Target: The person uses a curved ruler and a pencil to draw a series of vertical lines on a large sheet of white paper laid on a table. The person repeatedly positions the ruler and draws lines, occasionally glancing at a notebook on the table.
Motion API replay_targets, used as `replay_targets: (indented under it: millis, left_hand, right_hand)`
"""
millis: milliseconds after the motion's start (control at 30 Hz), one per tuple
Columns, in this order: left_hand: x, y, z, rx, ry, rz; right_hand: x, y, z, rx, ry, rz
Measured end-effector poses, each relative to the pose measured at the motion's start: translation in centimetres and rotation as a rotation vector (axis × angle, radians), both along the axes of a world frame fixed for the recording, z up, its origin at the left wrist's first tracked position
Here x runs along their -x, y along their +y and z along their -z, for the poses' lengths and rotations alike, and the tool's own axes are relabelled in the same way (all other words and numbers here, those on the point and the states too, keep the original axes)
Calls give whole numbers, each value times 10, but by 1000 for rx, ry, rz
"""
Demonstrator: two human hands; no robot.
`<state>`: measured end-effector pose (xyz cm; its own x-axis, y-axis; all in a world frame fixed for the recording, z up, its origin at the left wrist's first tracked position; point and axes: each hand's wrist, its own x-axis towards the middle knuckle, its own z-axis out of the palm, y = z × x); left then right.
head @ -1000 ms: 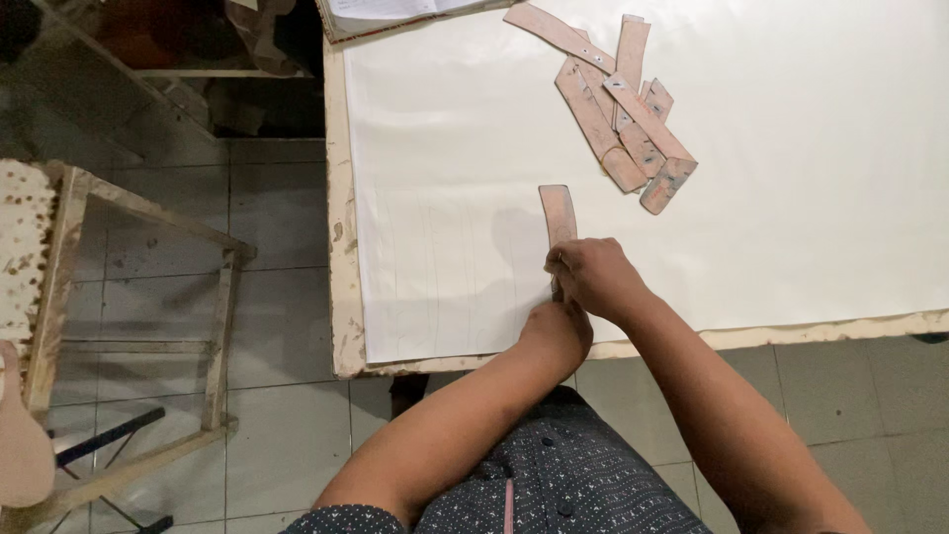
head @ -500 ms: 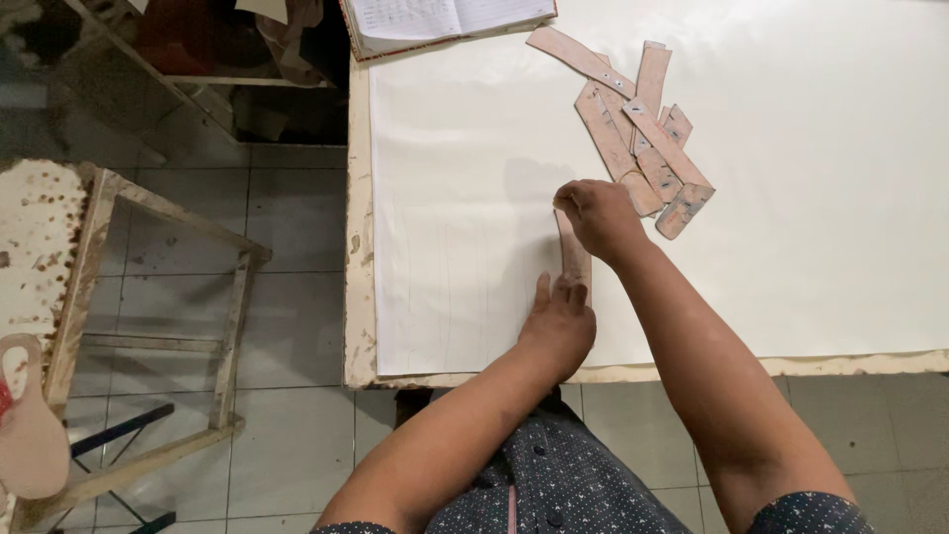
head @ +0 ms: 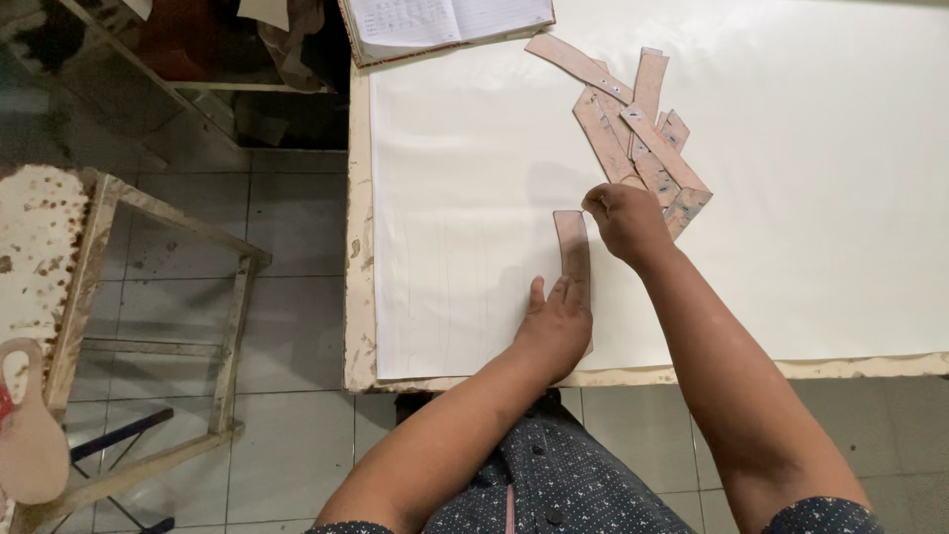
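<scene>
At the far left a shoe sole (head: 30,425) rests by a worn wooden frame (head: 158,326) over the tiled floor. On the table (head: 358,247) lies a large white sheet (head: 791,198), with faint traced lines showing near its left edge, so some tracing appears done while most of the sheet is blank. The left hand (head: 556,326) lies flat, fingers spread, pressing down the lower end of a narrow cardboard pattern strip (head: 571,247). The right hand (head: 625,220) sits at the strip's upper end, its grip pinched narrow, perhaps on a pen, though I cannot tell. Beyond it a pile of other pattern pieces (head: 643,129) waits unused, and an open notebook (head: 445,22) lies at the top edge
</scene>
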<state>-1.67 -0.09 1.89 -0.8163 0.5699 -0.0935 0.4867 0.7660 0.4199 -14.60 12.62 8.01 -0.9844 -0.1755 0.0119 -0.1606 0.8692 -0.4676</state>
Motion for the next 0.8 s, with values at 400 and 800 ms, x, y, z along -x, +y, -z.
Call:
replay_targets:
  millis: [400, 800]
  left_hand:
    - [1, -1, 7, -86, -64, -45]
    - [4, -5, 11, -22, -7, 33]
  right_hand:
    - [-106, 36, 25, 52, -24, 50]
    - [-205, 53, 32, 109, -49, 97]
